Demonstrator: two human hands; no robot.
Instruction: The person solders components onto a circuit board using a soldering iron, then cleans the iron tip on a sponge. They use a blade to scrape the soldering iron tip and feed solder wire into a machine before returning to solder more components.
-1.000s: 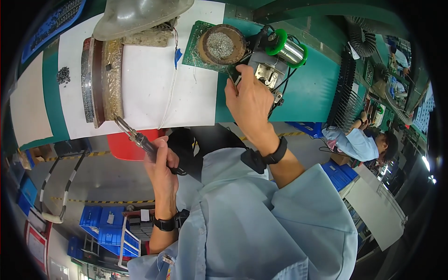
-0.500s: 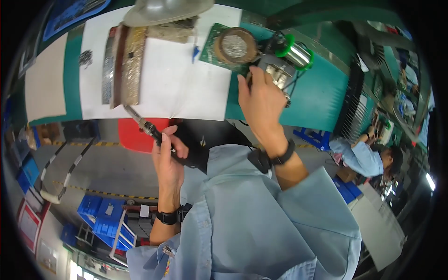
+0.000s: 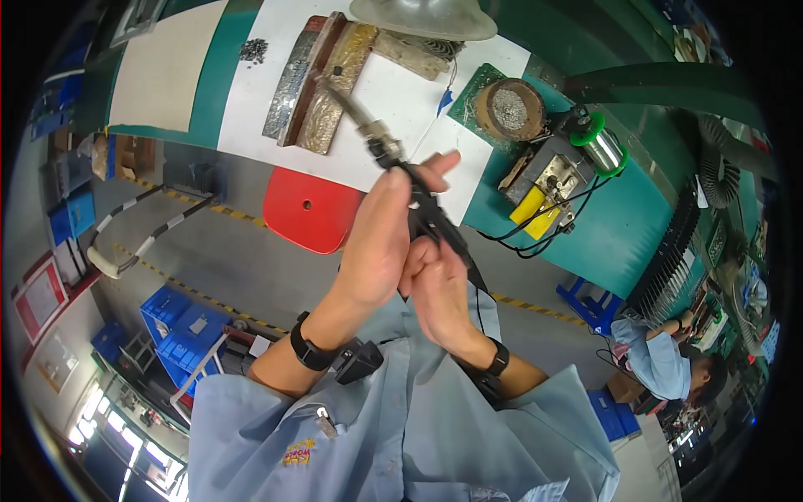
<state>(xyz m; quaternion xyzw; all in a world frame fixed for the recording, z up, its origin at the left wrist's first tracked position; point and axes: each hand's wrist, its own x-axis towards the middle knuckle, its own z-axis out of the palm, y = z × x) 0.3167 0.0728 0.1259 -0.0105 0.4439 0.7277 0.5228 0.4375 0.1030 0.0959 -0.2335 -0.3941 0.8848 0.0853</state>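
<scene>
Soldering iron [image 3: 385,149] over golden bar [image 3: 326,121] (contact unclear); red stool [image 3: 314,224] nearby.

– Here's the soldering iron [image 3: 386,149], dull metal forward, matt black behind!
– And what a shine on the stool [image 3: 314,226], smooth red plastic!
– The spool [image 3: 604,152] gleams too, bright metal between green plastic ends.
– Now the bowl [image 3: 512,135], rough brown; that shirt [image 3: 452,418], matt cloth; the paper [image 3: 410,105], smooth, matt white.
</scene>
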